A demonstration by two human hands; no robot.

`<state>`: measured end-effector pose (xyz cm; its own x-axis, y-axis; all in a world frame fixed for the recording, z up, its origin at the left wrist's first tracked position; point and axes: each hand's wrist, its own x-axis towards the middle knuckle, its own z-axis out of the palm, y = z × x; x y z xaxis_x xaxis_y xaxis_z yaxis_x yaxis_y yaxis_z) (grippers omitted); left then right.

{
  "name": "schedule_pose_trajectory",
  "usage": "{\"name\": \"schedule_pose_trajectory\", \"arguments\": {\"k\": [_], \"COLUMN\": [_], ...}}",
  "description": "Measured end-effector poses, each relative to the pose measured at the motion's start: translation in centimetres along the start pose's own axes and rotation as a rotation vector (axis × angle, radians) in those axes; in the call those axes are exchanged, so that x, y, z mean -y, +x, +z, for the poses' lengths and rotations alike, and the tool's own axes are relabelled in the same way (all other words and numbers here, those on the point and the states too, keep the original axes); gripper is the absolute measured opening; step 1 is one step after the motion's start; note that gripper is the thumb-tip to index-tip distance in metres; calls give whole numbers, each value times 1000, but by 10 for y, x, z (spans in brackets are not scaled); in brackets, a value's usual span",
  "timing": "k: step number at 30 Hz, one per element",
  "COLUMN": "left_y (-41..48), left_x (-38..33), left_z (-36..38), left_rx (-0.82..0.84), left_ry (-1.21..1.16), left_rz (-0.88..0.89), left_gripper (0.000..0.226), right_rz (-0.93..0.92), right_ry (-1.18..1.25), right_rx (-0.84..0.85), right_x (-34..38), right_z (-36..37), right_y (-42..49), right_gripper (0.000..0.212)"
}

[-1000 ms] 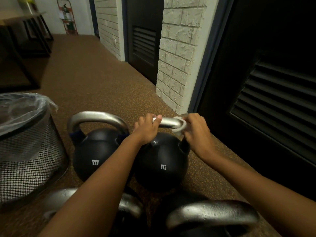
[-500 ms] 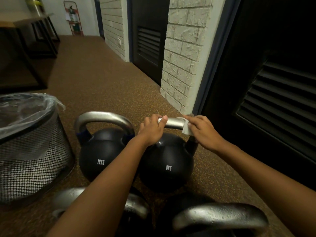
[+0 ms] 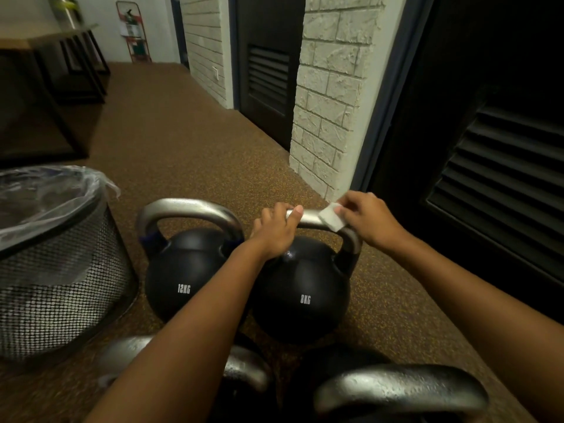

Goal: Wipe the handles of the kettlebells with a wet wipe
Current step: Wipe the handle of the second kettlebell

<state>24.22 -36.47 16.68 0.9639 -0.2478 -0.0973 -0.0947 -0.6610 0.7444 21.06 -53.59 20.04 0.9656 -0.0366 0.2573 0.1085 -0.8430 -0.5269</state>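
Two black kettlebells stand side by side on the floor: a 12 kg kettlebell (image 3: 186,276) on the left and an 8 kg kettlebell (image 3: 302,288) on the right, both with silver handles. My left hand (image 3: 274,230) grips the left end of the 8 kg handle (image 3: 308,215). My right hand (image 3: 366,218) pinches a small white wet wipe (image 3: 331,219) against the right end of that handle. The 12 kg handle (image 3: 186,209) is untouched. Two more kettlebell handles, a left one (image 3: 244,372) and a right one (image 3: 399,389), show at the bottom edge, partly hidden by my forearms.
A black mesh waste bin (image 3: 58,270) with a clear plastic liner stands left of the kettlebells. A white brick pillar (image 3: 329,96) and dark louvred doors (image 3: 494,166) line the right side. Brown speckled floor (image 3: 171,148) stretches ahead toward a dark table (image 3: 45,56).
My right hand has loosened its wrap round the handle's right end and now pinches the wipe on top of it. My left hand keeps its grip.
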Motion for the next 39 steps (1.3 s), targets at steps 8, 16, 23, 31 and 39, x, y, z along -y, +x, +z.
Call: {"name": "schedule_pose_trajectory", "arguments": {"k": [8,16,23,31,39], "left_y": [0,0,2,1,2], "left_x": [-1,-1,1,1,1], "left_z": [0,-2,0,0,0], "left_rx": [1,16,4,-9,-14], "left_ry": [9,-1,-5,4,6], "left_rz": [-6,-4,3,2,1], "left_gripper": [47,47,47,48,49], "right_rz": [-89,137,123,101,338], "right_ry": [-44,188,169,184,314], "right_rx": [134,215,207,175,198], "right_x": [29,-9,-6,-15,-41], "right_z": [12,-3,1,1,5], "right_y": [11,11,8,-4,-26], "right_gripper": [10,26,25,29,26]}}
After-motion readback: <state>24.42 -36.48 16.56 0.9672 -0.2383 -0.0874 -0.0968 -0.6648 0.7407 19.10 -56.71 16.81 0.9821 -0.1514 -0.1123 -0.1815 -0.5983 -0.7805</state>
